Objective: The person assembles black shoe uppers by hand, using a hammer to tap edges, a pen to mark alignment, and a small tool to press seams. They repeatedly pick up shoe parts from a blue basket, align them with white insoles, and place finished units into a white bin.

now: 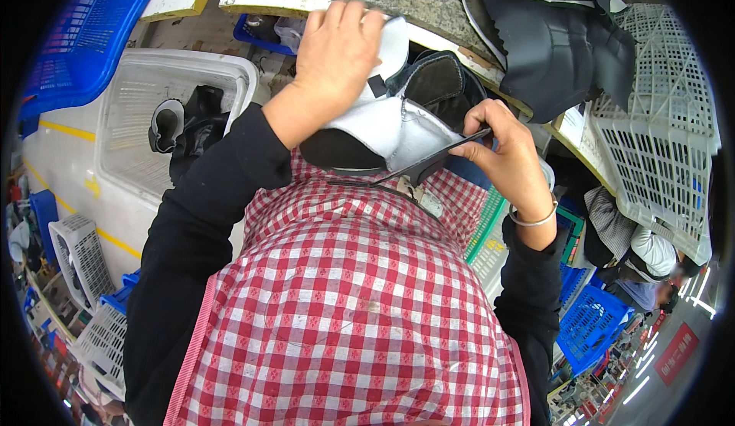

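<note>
In front of my apron lies a black shoe upper (430,137) with a pale lining, its inside turned toward me. My right hand (505,146) pinches the upper's dark edge between thumb and fingers at its right side. Bent over the far left part of the piece, my left hand (334,55) has its fingers closed on the white lining; the fingertips are slightly blurred and partly hidden. Just beyond, another dark upper (435,81) sits against the one I hold.
A worktable (452,24) across the top carries black upper pieces (543,62). To my left stands a white bin (180,62) holding dark uppers (200,124), below a blue basket (73,43). A pale plastic crate (654,120) is at the right, with a person (651,254) beyond.
</note>
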Demonstrator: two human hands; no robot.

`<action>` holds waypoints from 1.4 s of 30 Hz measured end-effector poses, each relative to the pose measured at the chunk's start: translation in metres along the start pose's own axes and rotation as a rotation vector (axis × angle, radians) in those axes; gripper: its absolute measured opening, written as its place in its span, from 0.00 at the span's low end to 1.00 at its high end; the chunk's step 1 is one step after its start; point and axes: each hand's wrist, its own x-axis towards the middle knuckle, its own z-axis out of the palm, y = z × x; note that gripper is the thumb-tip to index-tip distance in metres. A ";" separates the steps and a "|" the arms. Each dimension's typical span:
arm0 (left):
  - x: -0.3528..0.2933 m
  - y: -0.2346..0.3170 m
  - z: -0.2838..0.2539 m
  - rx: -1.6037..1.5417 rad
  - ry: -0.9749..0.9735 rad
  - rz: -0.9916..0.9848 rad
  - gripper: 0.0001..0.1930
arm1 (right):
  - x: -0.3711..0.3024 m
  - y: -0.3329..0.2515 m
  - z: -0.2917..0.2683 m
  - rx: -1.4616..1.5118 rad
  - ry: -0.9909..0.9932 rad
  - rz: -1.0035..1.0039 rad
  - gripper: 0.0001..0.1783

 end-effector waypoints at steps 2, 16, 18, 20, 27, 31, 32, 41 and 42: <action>0.000 0.021 -0.006 -0.195 0.142 0.043 0.27 | 0.002 0.005 0.001 0.032 0.030 0.060 0.19; -0.050 0.027 -0.060 -0.538 0.111 0.278 0.09 | -0.036 -0.030 0.018 -0.207 0.305 -0.346 0.15; -0.056 0.027 -0.061 -0.600 0.135 0.283 0.09 | -0.035 -0.022 0.028 -0.156 0.366 -0.352 0.15; -0.053 0.028 -0.061 -0.643 0.125 0.312 0.09 | -0.037 -0.016 0.033 -0.151 0.403 -0.360 0.15; -0.046 0.041 -0.059 -0.735 0.018 0.445 0.06 | -0.048 -0.004 0.037 -0.186 0.404 -0.204 0.18; -0.044 0.043 -0.056 -0.771 0.007 0.450 0.06 | -0.054 0.001 0.040 -0.236 0.438 -0.252 0.18; -0.043 0.043 -0.055 -0.785 -0.019 0.462 0.07 | -0.057 0.002 0.041 -0.222 0.449 -0.230 0.17; -0.035 0.047 -0.071 -0.887 -0.349 0.444 0.16 | -0.068 0.007 0.057 -0.109 0.569 -0.011 0.14; -0.031 0.049 -0.069 -0.849 -0.394 0.427 0.14 | -0.066 0.008 0.053 -0.055 0.482 0.072 0.14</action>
